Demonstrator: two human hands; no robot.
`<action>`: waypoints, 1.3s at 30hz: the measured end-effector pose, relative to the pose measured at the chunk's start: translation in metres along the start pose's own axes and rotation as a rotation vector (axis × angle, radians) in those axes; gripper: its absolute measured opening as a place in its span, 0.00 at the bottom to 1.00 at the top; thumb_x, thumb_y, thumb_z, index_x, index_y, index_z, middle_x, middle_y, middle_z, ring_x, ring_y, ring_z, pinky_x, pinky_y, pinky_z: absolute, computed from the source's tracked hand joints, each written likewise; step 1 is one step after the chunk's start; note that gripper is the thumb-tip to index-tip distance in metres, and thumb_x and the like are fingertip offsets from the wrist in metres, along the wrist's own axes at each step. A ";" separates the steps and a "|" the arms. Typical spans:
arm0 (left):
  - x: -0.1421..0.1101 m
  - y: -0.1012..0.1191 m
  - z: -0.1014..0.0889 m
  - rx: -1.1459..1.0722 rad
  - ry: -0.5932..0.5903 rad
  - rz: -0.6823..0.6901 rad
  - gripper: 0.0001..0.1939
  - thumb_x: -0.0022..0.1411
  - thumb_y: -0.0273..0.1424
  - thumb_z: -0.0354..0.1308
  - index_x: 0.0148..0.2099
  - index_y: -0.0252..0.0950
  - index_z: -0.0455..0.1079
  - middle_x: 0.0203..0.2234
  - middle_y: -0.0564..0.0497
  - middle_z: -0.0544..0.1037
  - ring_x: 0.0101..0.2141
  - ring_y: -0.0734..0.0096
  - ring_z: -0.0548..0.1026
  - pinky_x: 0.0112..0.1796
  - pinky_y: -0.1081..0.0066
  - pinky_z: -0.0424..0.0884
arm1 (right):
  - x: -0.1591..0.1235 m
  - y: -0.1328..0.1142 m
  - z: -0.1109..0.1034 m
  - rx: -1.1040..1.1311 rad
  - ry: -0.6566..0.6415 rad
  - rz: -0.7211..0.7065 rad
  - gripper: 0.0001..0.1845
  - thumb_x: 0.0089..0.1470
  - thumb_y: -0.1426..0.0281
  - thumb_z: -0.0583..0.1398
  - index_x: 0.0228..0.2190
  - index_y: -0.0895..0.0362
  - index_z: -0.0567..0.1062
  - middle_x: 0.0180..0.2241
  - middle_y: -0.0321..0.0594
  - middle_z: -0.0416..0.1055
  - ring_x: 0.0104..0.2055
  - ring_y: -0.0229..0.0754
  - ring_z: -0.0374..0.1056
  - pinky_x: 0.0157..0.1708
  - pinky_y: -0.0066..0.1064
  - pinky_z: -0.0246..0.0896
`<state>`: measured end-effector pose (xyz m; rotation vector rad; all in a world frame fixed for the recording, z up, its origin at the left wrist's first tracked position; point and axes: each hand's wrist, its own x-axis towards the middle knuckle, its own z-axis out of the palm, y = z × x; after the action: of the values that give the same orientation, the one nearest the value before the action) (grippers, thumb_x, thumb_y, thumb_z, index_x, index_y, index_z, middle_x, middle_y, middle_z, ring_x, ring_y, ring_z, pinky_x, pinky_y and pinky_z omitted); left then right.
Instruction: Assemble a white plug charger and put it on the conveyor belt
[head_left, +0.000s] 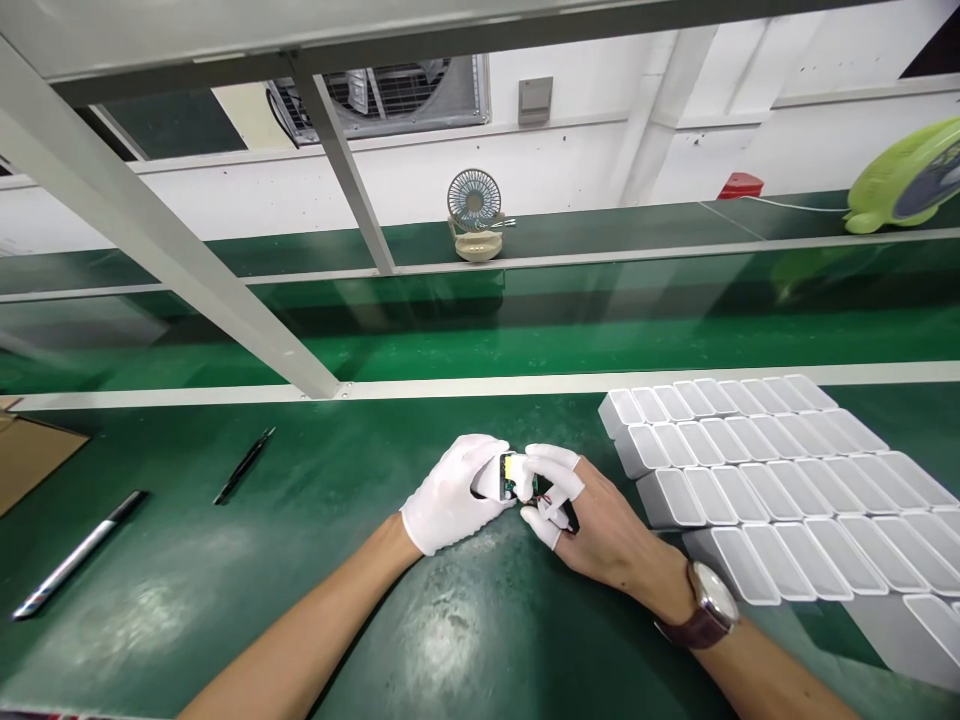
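Observation:
My left hand, in a white glove, is closed around a small white plastic housing. At the housing's open end a green circuit board with a yellow component shows between my hands. My right hand wears white finger covers and a wristwatch. Its fingers are bent and pinched at the board, with thin wires near them. A black part shows under the right palm; my fingers hide most of it. Both hands are just above the green tabletop.
Rows of white rectangular plastic housings stand on the right. On the left lie a black pen, a silver-and-black marker-like stick and a cardboard piece. A metal post rises behind, before a green conveyor belt and a small fan.

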<state>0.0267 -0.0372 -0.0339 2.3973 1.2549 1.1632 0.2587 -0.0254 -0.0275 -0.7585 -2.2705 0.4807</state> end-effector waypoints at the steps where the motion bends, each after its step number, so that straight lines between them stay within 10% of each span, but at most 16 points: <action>1: 0.000 0.000 0.000 -0.019 -0.008 -0.010 0.29 0.56 0.27 0.66 0.58 0.38 0.63 0.48 0.43 0.73 0.49 0.60 0.72 0.49 0.57 0.74 | 0.000 0.000 0.001 0.024 -0.004 0.030 0.29 0.60 0.73 0.59 0.61 0.56 0.60 0.58 0.50 0.63 0.57 0.50 0.65 0.53 0.46 0.69; 7: -0.001 0.003 -0.005 -0.053 0.007 -0.014 0.27 0.56 0.24 0.64 0.57 0.38 0.63 0.48 0.43 0.73 0.50 0.59 0.72 0.49 0.56 0.73 | -0.001 -0.003 -0.004 0.135 0.012 0.052 0.38 0.59 0.69 0.63 0.65 0.54 0.53 0.62 0.54 0.56 0.50 0.48 0.71 0.56 0.48 0.66; 13: -0.001 0.008 -0.008 -0.069 0.093 0.007 0.30 0.53 0.25 0.65 0.57 0.37 0.62 0.48 0.41 0.73 0.49 0.57 0.72 0.47 0.54 0.74 | 0.000 -0.006 -0.018 0.444 -0.113 0.188 0.55 0.46 0.58 0.71 0.67 0.52 0.49 0.66 0.50 0.51 0.68 0.57 0.49 0.66 0.54 0.48; 19: -0.002 0.005 -0.006 -0.095 0.152 0.109 0.33 0.52 0.22 0.63 0.60 0.37 0.60 0.46 0.42 0.74 0.50 0.57 0.72 0.48 0.52 0.74 | 0.001 -0.017 -0.012 0.307 -0.284 0.170 0.61 0.47 0.61 0.71 0.68 0.52 0.41 0.65 0.52 0.50 0.66 0.55 0.52 0.64 0.51 0.55; 29: -0.006 0.005 -0.004 -0.082 0.120 0.055 0.32 0.52 0.30 0.68 0.58 0.37 0.61 0.44 0.42 0.74 0.46 0.57 0.75 0.45 0.54 0.76 | -0.007 0.008 0.013 0.188 -0.019 -0.009 0.37 0.59 0.76 0.60 0.65 0.52 0.55 0.60 0.50 0.60 0.62 0.50 0.60 0.59 0.45 0.64; 39: -0.007 0.003 -0.003 -0.088 0.084 0.127 0.34 0.53 0.28 0.66 0.61 0.36 0.59 0.43 0.42 0.74 0.46 0.58 0.73 0.45 0.55 0.75 | -0.006 0.004 0.010 0.204 0.012 -0.118 0.39 0.56 0.81 0.61 0.65 0.58 0.55 0.60 0.52 0.60 0.62 0.49 0.60 0.61 0.42 0.61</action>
<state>0.0241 -0.0450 -0.0339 2.4170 1.0641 1.3380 0.2569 -0.0272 -0.0391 -0.5210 -2.1991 0.6381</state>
